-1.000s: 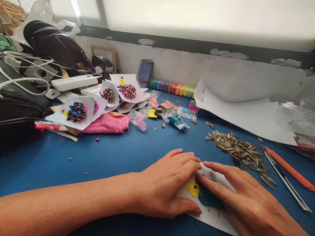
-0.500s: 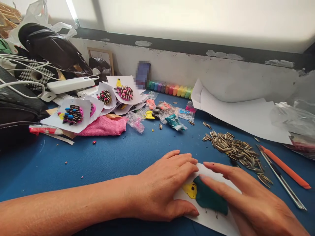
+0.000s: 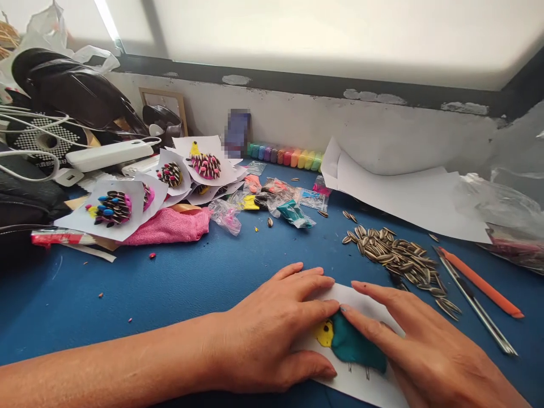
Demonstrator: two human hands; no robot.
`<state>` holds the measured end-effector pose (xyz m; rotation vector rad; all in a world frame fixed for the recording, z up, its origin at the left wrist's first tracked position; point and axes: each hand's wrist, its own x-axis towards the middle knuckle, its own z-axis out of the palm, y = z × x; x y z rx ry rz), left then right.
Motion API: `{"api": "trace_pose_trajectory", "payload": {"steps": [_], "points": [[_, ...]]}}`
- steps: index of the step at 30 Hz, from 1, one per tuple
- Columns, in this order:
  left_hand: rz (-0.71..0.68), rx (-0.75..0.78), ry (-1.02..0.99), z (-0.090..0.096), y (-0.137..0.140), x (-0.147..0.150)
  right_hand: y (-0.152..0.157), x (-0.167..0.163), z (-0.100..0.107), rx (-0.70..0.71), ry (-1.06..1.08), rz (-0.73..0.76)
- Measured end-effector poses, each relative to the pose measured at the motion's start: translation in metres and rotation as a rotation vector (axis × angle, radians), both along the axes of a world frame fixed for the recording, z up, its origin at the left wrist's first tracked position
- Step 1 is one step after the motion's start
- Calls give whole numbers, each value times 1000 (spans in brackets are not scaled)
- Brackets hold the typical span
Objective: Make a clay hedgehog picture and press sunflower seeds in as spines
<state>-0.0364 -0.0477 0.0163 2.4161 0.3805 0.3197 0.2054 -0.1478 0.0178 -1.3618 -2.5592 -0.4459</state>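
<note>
On a white sheet of paper [image 3: 346, 385] lies a flat teal clay body [image 3: 357, 343] joined to a yellow clay head [image 3: 324, 333] with a dark eye. Short drawn legs show below the teal clay. My left hand [image 3: 293, 331] lies over the paper's left side, fingers spread, its index fingertip by the top of the clay. With fingers stretched out, my right hand [image 3: 419, 340] rests on the right side, its index fingertip at the upper edge of the teal clay. The right palm hides part of the paper.
Sunflower seeds [image 3: 397, 255] lie heaped beyond my right hand, beside a pen [image 3: 471, 297] and an orange tool [image 3: 482, 283]. Further back are clay packets [image 3: 293, 212], blank paper [image 3: 395, 192] and a coloured clay row [image 3: 289, 157]. Seed-covered hedgehog pictures [image 3: 113, 208] and a pink cloth [image 3: 170, 225] sit left.
The view has shifted slightly to the right. My left index finger has straightened toward the clay's top edge, and my right index fingertip has moved slightly to that same spot.
</note>
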Motion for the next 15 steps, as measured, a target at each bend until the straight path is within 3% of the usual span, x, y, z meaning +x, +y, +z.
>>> {"api": "trace_pose_trajectory", "payload": {"steps": [15], "points": [[11,-24,-17,-2,-1,-1,0,1,9,13,5,-23]]}}
